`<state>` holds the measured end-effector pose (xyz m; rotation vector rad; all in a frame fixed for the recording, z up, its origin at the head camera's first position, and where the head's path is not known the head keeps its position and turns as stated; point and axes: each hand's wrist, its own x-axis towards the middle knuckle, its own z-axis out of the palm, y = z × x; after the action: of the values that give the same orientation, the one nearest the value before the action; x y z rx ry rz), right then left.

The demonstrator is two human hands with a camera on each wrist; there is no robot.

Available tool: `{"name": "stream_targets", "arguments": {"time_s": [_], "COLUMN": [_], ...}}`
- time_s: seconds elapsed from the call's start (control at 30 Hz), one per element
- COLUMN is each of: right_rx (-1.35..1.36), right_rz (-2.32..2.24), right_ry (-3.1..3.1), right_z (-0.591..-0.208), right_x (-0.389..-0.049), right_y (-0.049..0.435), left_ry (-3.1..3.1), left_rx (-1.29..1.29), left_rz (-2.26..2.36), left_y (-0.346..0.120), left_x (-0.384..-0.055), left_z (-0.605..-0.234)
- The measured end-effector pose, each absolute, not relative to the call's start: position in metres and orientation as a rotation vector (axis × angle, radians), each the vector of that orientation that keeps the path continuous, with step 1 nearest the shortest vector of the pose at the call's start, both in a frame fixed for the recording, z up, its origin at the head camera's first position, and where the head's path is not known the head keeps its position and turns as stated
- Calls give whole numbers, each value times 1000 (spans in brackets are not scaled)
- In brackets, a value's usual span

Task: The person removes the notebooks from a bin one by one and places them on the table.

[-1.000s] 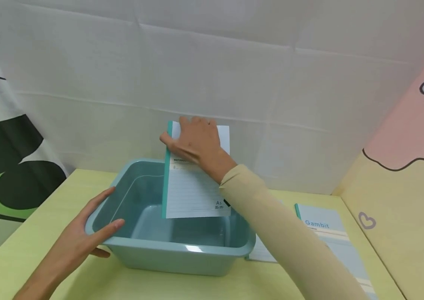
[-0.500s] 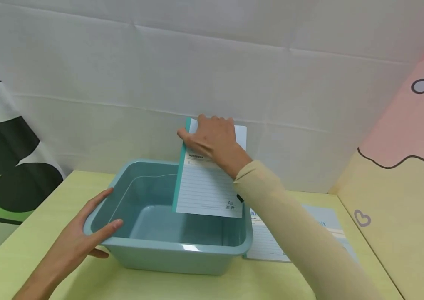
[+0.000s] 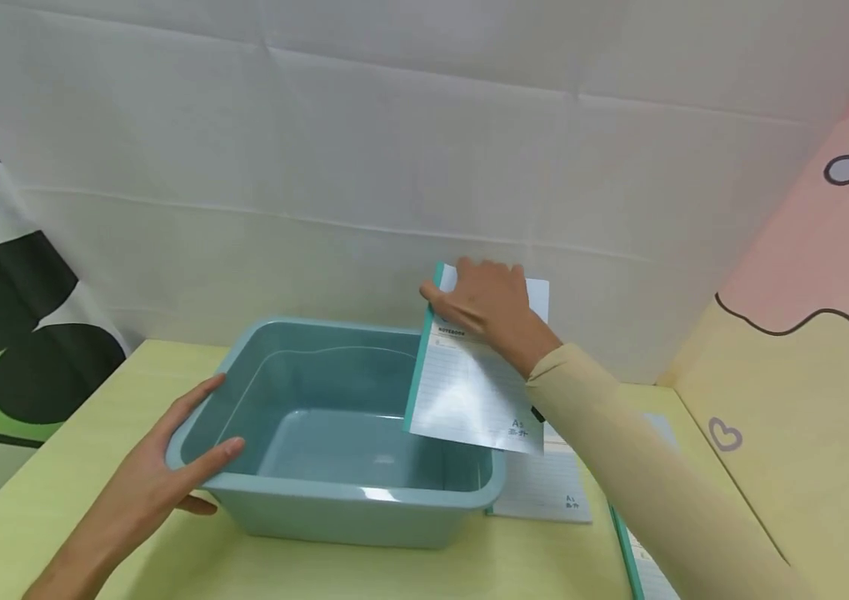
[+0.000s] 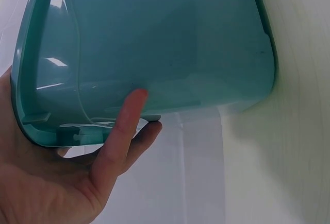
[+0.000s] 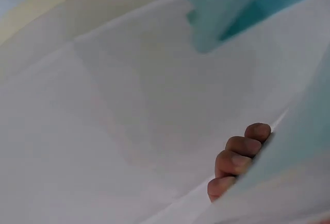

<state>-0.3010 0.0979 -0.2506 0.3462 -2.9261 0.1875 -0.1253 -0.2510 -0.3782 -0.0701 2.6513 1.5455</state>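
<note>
My right hand (image 3: 495, 304) grips a white, lined notebook (image 3: 469, 392) with a teal spine by its top edge. The notebook hangs tilted over the right side of a blue-green plastic basin (image 3: 364, 495), covering part of its rim. In the right wrist view, fingertips (image 5: 234, 162) curl over the notebook's edge. My left hand (image 3: 147, 479) holds the basin at its left front corner, thumb over the rim. The left wrist view shows that hand (image 4: 62, 183) around the basin's corner (image 4: 46, 136). The visible part of the basin's inside holds nothing.
Right of the basin, another lined notebook (image 3: 544, 487) lies on the pale yellow table (image 3: 364, 575). More notebook covers (image 3: 652, 575) show beside the right sleeve, which hides much of them. A white cloth wall (image 3: 319, 167) stands behind, with a yellow and pink panel (image 3: 806, 417) at right.
My right hand has moved right and slightly down, carrying the notebook from over the basin's middle to its right side. The left hand and basin stay about where they were.
</note>
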Motion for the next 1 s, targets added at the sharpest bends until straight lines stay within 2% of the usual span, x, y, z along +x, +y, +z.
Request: {"name": "stream_targets", "arguments": {"time_s": [0.67,1.0], "right_rx": [386,398], "right_rz": [283,224], "right_ry": [-2735,-2808], "right_z": [-301,-333], "right_x": [-282,-269], "right_y": [201,225], "left_ry": [2662,2660], "left_rx": [-48,-47], "left_rz": [1550,1553], "left_y": [-254,-253], "left_x": [-127,-127], "left_z": [-379,-378]}}
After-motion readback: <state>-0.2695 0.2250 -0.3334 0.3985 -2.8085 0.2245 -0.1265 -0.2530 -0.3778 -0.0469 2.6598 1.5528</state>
